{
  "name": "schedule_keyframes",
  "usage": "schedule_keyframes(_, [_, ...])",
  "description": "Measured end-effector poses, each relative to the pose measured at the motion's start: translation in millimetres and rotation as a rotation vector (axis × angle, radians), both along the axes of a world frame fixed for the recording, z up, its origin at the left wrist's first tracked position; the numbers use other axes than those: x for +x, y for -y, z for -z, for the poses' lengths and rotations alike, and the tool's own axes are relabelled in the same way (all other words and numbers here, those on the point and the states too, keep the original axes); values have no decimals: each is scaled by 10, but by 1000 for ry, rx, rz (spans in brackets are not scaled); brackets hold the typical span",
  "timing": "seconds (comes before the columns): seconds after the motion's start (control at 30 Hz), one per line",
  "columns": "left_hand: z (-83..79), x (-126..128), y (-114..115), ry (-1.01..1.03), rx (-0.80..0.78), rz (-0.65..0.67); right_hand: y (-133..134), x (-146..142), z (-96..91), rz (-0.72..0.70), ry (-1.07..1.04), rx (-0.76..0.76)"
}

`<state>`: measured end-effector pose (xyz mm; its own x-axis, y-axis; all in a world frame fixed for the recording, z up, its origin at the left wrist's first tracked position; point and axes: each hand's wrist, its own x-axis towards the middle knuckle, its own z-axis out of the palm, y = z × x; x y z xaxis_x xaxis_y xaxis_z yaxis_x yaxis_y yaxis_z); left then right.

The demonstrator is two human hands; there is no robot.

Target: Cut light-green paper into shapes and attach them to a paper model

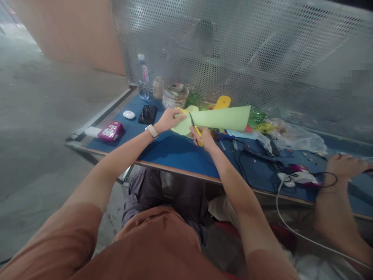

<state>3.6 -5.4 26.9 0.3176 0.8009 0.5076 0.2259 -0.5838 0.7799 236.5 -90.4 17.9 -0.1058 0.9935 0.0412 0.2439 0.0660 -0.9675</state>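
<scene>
My left hand (pixel 169 120), with a pale watch on its wrist, pinches the left end of a light green paper sheet (pixel 224 117). That sheet curls up and stretches to the right above the blue table. Yellow-handled scissors (pixel 199 136) are in my right hand (pixel 204 138), fingers closed around the handles. Their dark blades lie across the paper just right of my left fingers. Below the blades hangs a rounded part of the green paper (pixel 183 126). Behind my hands lies a yellow piece (pixel 223 102); part of it is hidden by the sheet.
A water bottle (pixel 143 79), a tub (pixel 175 95), a black phone (pixel 147 114), a white case (pixel 129 114) and a purple box (pixel 111 131) stand at left. Crumpled plastic (pixel 300 136), cables and scraps lie at right, near another person's hand (pixel 345 166). A perforated metal panel (pixel 233 50) rises behind.
</scene>
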Motion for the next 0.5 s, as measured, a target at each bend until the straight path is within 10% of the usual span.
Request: schedule_keyframes(0.5, [60, -6, -63, 10, 10, 31, -16, -16, 21, 26, -27, 7])
